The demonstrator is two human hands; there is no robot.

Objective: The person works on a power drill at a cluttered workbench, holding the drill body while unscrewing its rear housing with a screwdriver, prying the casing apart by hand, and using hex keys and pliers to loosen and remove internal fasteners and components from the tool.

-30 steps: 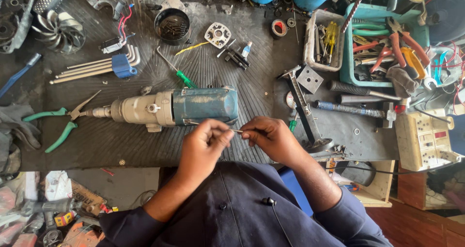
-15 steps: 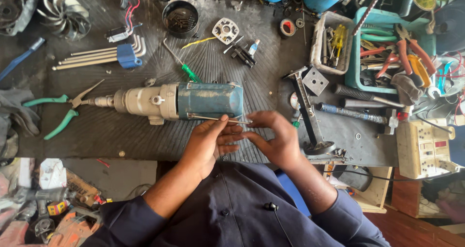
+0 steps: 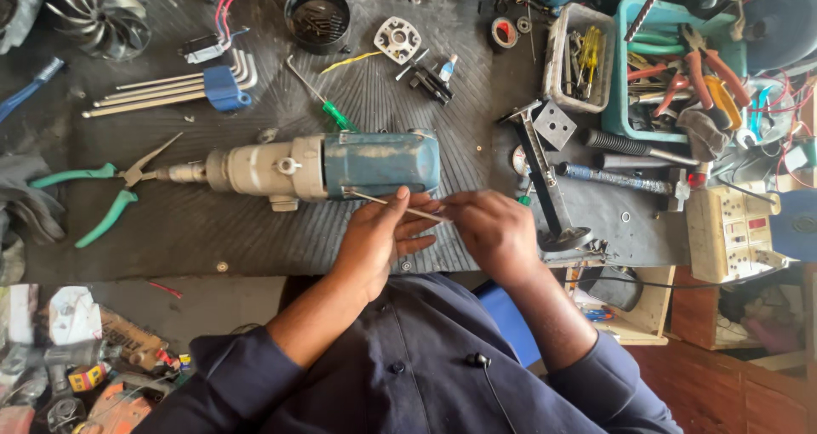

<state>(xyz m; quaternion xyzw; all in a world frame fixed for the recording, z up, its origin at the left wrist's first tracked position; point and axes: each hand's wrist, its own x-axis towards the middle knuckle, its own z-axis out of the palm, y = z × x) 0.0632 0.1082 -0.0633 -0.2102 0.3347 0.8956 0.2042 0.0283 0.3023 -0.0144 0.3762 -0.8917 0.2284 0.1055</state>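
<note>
Thin rod pinched between left hand and right hand, just below drill.

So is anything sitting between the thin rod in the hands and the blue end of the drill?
Nothing visible. The thin rod, pinched by left hand and right hand, already reaches the blue housing of the drill; only bare ribbed mat lies below.
</note>
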